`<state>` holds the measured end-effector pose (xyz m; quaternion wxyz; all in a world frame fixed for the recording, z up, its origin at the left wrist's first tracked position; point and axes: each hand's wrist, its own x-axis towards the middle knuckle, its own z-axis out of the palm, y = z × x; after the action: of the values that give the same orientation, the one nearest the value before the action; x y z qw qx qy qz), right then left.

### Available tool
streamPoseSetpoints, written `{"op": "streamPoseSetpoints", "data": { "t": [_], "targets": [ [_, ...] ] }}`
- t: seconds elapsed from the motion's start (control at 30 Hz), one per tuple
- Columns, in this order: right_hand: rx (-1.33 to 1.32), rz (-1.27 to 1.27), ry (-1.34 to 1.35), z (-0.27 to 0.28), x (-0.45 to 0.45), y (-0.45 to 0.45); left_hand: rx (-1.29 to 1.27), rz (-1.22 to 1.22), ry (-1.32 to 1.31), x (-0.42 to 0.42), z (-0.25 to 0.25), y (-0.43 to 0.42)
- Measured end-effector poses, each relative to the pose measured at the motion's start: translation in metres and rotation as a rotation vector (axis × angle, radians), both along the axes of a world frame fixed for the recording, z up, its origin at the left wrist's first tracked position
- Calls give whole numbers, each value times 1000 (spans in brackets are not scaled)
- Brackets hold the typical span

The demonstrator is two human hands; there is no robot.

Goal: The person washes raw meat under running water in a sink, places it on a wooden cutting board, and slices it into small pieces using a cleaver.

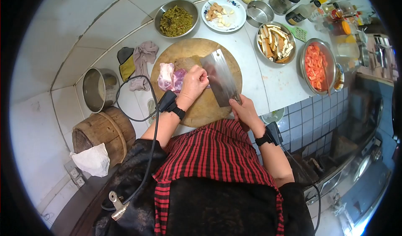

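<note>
On the round wooden board (201,110) lie pieces of raw meat (166,77) at the left side. My left hand (193,82) has its fingers curled in beside the meat, near the cleaver; a small pale bit shows at the fingertips, too small to name. My right hand (245,111) grips the handle of a broad cleaver (220,78), whose blade lies over the board's right half and points away from me. A gap of board separates most of the blade from the meat.
Behind the board stand a bowl of chopped greens (177,21) and a plate (233,26) with ginger and garlic. Bowls of sliced food (275,43) and red pieces (315,66) sit right. Cloths (144,58), a metal pot (99,88) and a wooden barrel (104,131) are left.
</note>
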<state>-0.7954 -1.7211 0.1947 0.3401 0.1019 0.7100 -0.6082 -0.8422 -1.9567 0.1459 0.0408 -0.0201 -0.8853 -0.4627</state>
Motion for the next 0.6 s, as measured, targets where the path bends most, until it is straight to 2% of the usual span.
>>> {"op": "streamPoseSetpoints", "data": {
  "t": [0.17,0.3,0.37,0.43,0.6],
  "targets": [
    [16,20,-101,2,14,8,-21,2,19,4,-3,-1],
    [-9,16,-33,2,-12,-17,-124,-77,103,8,1,-1],
    [-169,-79,-64,-14,-20,-25,-145,-102,154,16,7,-1],
    [-176,-103,-46,-19,-19,-20,-15,78,-2,22,11,-4],
    [-66,-115,-57,2,-8,4,38,217,-160,30,3,-12]
  ]
}}
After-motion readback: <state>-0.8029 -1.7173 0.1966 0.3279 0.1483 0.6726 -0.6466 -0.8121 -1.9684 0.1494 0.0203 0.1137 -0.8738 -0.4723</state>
